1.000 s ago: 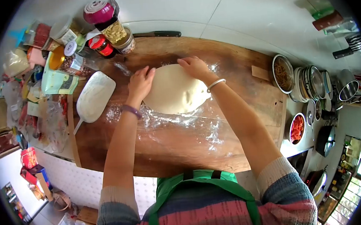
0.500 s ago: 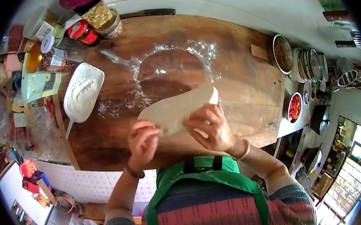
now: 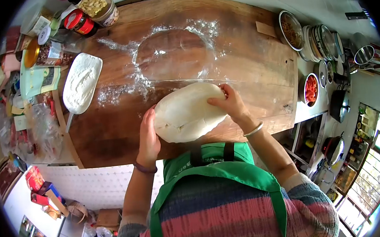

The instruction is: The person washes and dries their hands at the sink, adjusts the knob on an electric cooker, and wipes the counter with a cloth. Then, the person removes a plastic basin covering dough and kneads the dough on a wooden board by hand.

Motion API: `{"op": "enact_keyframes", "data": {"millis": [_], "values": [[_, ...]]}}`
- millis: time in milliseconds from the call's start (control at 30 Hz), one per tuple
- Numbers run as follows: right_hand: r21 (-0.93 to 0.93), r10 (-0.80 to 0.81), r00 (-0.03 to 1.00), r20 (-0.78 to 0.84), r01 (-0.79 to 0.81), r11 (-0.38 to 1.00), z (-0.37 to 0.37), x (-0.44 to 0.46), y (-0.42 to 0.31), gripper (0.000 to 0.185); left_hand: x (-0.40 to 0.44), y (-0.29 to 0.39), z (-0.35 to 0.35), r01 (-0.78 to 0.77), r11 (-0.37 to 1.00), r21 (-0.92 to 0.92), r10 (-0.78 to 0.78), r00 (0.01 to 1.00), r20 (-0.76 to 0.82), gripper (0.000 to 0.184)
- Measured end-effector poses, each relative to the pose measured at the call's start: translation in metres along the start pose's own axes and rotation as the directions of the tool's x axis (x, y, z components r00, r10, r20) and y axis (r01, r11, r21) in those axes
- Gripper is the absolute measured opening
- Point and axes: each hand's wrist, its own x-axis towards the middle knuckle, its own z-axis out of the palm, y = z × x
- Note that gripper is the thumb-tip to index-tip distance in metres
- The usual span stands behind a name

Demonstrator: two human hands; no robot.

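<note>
between left hand (image 3: 147,135) and right hand (image 3: 233,105), dough (image 3: 185,112) is held.

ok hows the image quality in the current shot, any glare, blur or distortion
Head view: wide-angle distortion bows the wooden board's far edge, and the corners go black; head view, lower right: the window is partly blown out; head view, centre: the dough, left hand and right hand look fairly sharp.

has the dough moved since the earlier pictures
Yes. Against the wooden board, the dough has come toward the green apron, off the ring of flour.
</note>
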Motion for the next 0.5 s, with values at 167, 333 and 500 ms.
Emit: {"op": "enact_keyframes", "data": {"millis": [167, 333, 500], "values": [[-0.408, -0.45, 0.892, -0.033, 0.399, 0.821, 0.001, -0.043, -0.072, 0.037, -0.049, 0.039, 0.041, 0.132, 0.989, -0.072, -0.137, 0.988, -0.069, 0.053], [-0.605, -0.81, 0.583, 0.064, 0.668, 0.433, 0.007, -0.059, -0.099, 0.037, -0.061, 0.0, 0.031, 0.268, 0.955, -0.126, -0.274, 0.961, -0.026, 0.046], [-0.79, -0.761, 0.525, 0.381, 0.613, 0.028, 0.039, -0.046, -0.025, 0.05, -0.037, -0.019, 0.009, 0.144, 0.939, 0.313, -0.106, 0.985, -0.135, 0.049]]}}
